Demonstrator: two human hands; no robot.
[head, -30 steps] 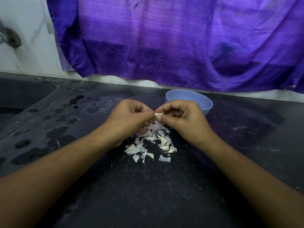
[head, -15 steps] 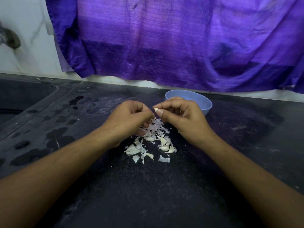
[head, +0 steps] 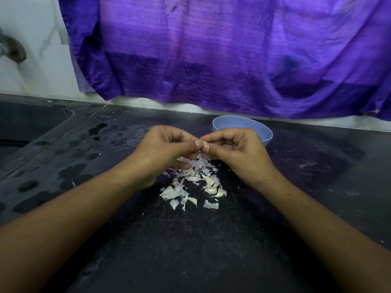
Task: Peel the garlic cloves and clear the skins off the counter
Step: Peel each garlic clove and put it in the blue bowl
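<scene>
Both hands have closed back together: half a second ago a small gap stood between them, with the pale clove showing at the right fingertips. Now the left hand [head: 167, 149] and right hand [head: 237, 149] meet thumb to thumb, raised over the middle of the worktop [head: 190, 250]. The garlic clove [head: 205, 142] is only a pale sliver between the thumbnails. The right hand pinches it with thumb and forefinger, the other fingers curled in. The left thumb and forefinger pinch at its near end, though whether they hold loose skin or the clove itself cannot be told.

By my reading, this is a fresh bite at the skin, so the peeling of this clove is not finished. Below the hands the skins [head: 191, 168] lie scattered in a loose heap, with a few plumper pale pieces [head: 213, 187] on its near right side that may be cloves. The blue bowl [head: 243, 119] stands just behind the right hand, near the back edge; its inside is hidden from here. Nothing of the heap is gathered yet, so the clearing step remains wholly to do.

A purple cloth [head: 211, 60] hangs behind the back edge, and a sink [head: 25, 123] and tap [head: 14, 49] sit at the far left.
</scene>
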